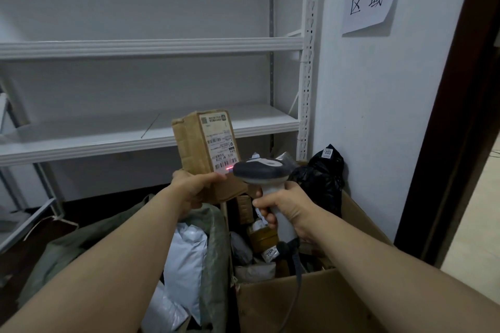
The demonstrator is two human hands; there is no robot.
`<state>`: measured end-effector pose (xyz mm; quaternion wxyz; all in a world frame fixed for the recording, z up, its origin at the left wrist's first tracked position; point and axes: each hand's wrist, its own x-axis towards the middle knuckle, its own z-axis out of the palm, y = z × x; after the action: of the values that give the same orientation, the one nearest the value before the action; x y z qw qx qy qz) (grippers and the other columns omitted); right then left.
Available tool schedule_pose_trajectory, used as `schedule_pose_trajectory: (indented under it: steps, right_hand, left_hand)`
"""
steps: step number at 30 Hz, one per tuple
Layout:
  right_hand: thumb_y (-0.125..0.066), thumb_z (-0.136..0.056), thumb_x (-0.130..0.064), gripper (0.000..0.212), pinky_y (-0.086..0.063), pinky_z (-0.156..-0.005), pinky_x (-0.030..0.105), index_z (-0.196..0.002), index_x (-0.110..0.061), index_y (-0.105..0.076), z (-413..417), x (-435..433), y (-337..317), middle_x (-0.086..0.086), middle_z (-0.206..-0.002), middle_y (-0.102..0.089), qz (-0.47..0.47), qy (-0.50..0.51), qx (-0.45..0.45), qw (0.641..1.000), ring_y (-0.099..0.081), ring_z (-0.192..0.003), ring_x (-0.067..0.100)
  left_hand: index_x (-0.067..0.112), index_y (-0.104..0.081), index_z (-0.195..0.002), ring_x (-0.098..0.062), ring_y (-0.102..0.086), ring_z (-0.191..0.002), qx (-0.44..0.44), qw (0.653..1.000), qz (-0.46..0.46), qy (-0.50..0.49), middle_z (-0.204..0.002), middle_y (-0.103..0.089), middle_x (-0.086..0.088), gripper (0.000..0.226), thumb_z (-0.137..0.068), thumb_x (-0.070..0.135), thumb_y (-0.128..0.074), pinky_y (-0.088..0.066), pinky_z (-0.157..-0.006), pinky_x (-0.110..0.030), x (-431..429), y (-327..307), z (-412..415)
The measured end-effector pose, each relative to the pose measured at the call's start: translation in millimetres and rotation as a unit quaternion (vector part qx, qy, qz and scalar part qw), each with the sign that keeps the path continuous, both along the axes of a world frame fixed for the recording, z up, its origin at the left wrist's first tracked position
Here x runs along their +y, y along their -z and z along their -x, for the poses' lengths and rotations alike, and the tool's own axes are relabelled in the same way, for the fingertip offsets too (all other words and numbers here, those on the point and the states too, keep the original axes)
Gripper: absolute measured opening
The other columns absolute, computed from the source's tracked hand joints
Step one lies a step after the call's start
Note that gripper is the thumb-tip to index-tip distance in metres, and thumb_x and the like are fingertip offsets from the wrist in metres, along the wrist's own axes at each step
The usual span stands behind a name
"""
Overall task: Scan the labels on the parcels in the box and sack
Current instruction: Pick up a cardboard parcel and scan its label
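left hand (190, 190) grips 1 parcel (198, 143) | right hand (288, 208) grips 1 scanner (261, 170) | 1 box (311, 303)

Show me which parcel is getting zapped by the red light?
The brown cardboard parcel held up by the left hand; the others lie in the box and sack.

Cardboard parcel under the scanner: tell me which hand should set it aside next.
Left, probably. The left hand grips the cardboard parcel by its lower end, above the green sack. The right hand is wrapped round the scanner, so it is not free.
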<state>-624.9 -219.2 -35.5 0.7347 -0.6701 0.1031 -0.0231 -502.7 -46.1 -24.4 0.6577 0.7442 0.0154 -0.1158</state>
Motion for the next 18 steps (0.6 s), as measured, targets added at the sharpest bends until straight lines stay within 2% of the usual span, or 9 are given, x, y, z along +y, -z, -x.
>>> schedule_pose_trajectory:
  steps: [2,5,13,18]
  right_hand:
    - [-0.064,-0.079,0.005,0.017,-0.033,-0.042,0.022,-0.074,-0.009,-0.055,1.1,1.0,-0.7,0.007,-0.048,-0.049,0.009,0.000,-0.006,1.000,-0.039,-0.036,0.014]
    - [-0.063,-0.079,0.005,0.018,-0.033,-0.041,0.022,-0.072,-0.009,-0.055,2.6,0.3,-1.7,0.007,-0.048,-0.049,0.022,0.000,-0.013,1.000,-0.039,-0.036,0.014]
    - [-0.063,-0.078,0.006,0.018,-0.034,-0.042,0.021,-0.073,-0.009,-0.055,3.5,0.9,-2.9,0.008,-0.048,-0.050,0.028,-0.003,-0.006,1.000,-0.040,-0.035,0.014]
    - [-0.063,-0.077,0.006,0.017,-0.034,-0.042,0.022,-0.078,-0.008,-0.054,3.1,1.6,-1.7,0.008,-0.048,-0.050,0.025,-0.008,0.001,1.000,-0.040,-0.036,0.014]
  left_hand:
    - [0.010,-0.042,-0.129,-0.019,-0.061,-0.069,-0.002,1.000,0.001,-0.004,-0.108,-0.064,-0.013,0.091,-0.053,0.024,-0.091,-0.044,-0.050,-0.027,0.5,-0.9,-0.7]
    - [0.009,-0.042,-0.129,-0.020,-0.062,-0.073,-0.003,1.000,-0.004,-0.012,-0.107,-0.063,-0.012,0.080,-0.064,0.019,-0.087,-0.044,-0.053,-0.029,2.3,-0.6,-0.9]
    - [0.009,-0.038,-0.132,-0.023,-0.061,-0.081,0.004,1.000,-0.003,-0.003,-0.119,-0.057,-0.014,0.083,-0.065,0.018,-0.086,-0.044,-0.052,-0.031,6.4,0.6,-0.8]
    - [0.010,-0.038,-0.133,-0.023,-0.061,-0.081,0.010,1.000,0.001,-0.002,-0.115,-0.059,-0.014,0.085,-0.064,0.018,-0.086,-0.045,-0.053,-0.031,7.9,2.2,-2.4]
